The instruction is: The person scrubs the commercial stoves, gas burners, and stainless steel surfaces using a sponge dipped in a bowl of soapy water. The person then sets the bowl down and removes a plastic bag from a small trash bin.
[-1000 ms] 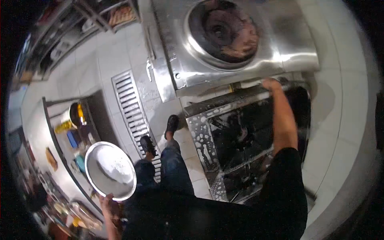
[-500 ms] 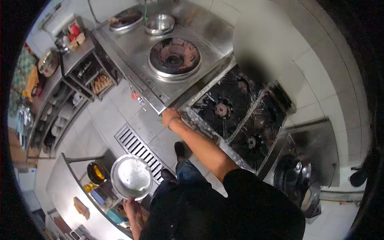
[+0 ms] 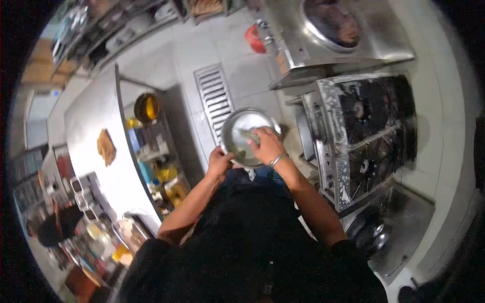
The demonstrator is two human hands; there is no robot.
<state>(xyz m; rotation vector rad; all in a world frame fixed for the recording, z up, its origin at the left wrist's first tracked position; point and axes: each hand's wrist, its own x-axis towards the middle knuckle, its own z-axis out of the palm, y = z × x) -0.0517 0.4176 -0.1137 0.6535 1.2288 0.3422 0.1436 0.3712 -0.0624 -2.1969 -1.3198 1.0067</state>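
Observation:
A round metal basin (image 3: 237,121) is in front of my body, above the floor. My left hand (image 3: 220,162) is closed on its near-left rim. My right hand (image 3: 268,145), with a bracelet at the wrist, reaches over the right side into the basin. Its fingers are closed on a greenish scrubbing pad (image 3: 247,134), mostly covered by the hand. Another small greenish patch shows low inside the basin, too blurred to name.
To the right stands a gas stove (image 3: 364,136) with white foam along its front. A steel wok range (image 3: 303,50) is beyond it. A floor drain grate (image 3: 214,93) lies ahead. On the left is a steel table (image 3: 93,121) with a brown cloth (image 3: 106,147). Another person (image 3: 58,224) is far left.
My right hand has left the wok range's corner and come into the basin. The basin has moved in front of me, and the view has turned left.

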